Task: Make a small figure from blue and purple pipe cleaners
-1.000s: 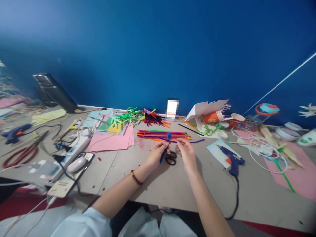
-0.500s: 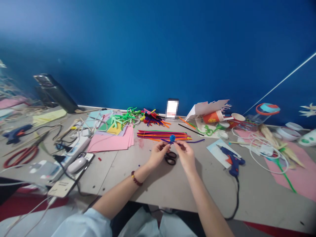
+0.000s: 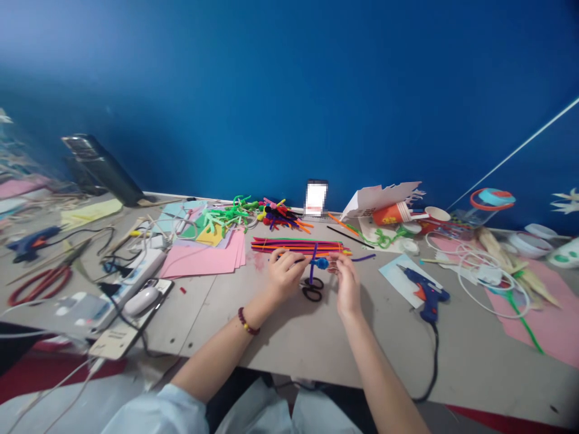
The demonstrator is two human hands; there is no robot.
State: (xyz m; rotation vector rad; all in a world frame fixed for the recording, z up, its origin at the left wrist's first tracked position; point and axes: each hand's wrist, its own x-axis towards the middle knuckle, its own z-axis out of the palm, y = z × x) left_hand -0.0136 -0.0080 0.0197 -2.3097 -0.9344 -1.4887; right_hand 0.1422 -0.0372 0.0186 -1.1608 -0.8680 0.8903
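Between my hands is a small pipe-cleaner figure with a round blue ball (image 3: 322, 263). A purple pipe cleaner (image 3: 314, 252) crosses it, its ends pointing up and down. My left hand (image 3: 286, 272) pinches the piece from the left, on the side away from the ball. The bent fingers of my right hand (image 3: 346, 281) are at the ball's right side; their exact contact is too small to make out. Black-handled scissors (image 3: 312, 294) lie on the table just below the piece. Behind it rests a bundle of coloured pipe cleaners (image 3: 294, 246).
A blue glue gun (image 3: 427, 292) lies at right on light blue paper, its cord running to the front edge. At left are pink paper sheets (image 3: 203, 262), a power strip (image 3: 131, 286), a phone with a mouse (image 3: 141, 301) on it, and red-handled scissors (image 3: 40, 286). A lit phone (image 3: 315, 199) stands against the wall.
The blue-and-purple piece has turned: its ball now faces right and the purple pipe cleaner stands upright across it. My left hand has rolled over, knuckles up, and my hands are slightly farther apart.
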